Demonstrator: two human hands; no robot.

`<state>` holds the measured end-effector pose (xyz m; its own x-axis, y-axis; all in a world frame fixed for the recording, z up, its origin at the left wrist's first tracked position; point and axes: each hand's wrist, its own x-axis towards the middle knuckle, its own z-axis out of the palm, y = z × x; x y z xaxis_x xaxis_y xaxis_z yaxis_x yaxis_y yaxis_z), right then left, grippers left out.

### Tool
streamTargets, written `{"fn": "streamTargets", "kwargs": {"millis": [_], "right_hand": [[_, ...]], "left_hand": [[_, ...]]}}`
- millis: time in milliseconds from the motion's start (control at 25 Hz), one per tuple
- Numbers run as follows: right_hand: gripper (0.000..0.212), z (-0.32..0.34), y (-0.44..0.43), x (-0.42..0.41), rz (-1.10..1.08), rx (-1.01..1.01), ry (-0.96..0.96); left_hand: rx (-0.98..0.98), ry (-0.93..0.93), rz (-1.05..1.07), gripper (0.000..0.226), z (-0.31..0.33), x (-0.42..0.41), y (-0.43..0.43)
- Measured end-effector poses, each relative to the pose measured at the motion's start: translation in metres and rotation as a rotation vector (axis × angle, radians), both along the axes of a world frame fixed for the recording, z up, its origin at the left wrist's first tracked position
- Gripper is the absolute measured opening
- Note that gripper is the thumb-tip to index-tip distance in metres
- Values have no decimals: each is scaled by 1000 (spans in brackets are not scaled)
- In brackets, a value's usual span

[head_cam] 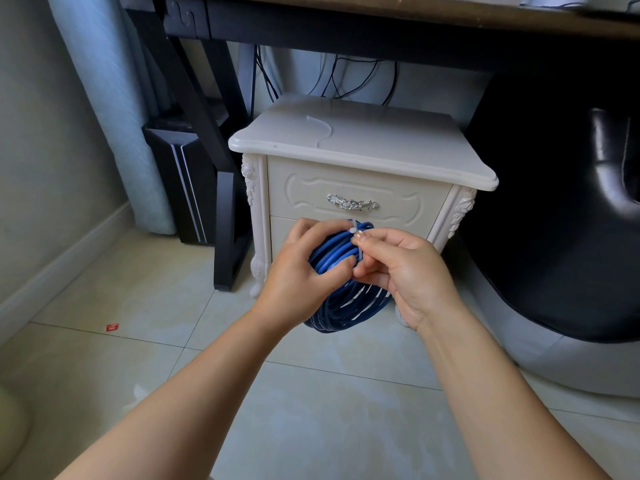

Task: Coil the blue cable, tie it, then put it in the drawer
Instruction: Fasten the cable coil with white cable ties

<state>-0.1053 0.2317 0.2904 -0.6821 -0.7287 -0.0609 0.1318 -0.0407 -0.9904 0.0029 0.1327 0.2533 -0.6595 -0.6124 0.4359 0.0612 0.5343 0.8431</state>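
Pale floor tiles (138, 341) fill the lower half of the frame. A dark counter (381, 22) spans the top edge, and thin black wires (346, 77) hang behind it. A glossy black seat (554, 202) takes up the right side. A light curtain (114, 116) hangs at upper left.

At centre stands a cream nightstand (363, 143) with carved corners. Its top drawer (311, 188) is closed, and the drawer below it is partly hidden behind the hands.

The blue cable (341, 308) is wound into a many-turn coil. It is held upright in the air just in front of the nightstand's lower front, at centre frame.

The left grip (301, 268) has its fingers curled round the coil's upper left side, with the thumb pressed on the strands. The right grip (405, 271) is closed in a pinch on a white tie (354, 230), which wraps the coil's upper part.

A silver handle (351, 203) sits on the top drawer. A small red scrap (112, 327) lies on the floor at lower left.
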Motion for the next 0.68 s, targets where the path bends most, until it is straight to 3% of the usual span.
{"fn": "streamTargets", "kwargs": {"millis": [120, 360, 680], "right_hand": [[7, -1, -1, 0, -27, 7, 36], [11, 5, 0, 1, 48, -29, -6], [12, 6, 1, 1, 28, 28, 30]], "left_hand": [[-2, 13, 12, 43, -1, -1, 0], [252, 46, 26, 49, -3, -1, 1], [225, 35, 19, 52, -2, 0, 1]]}}
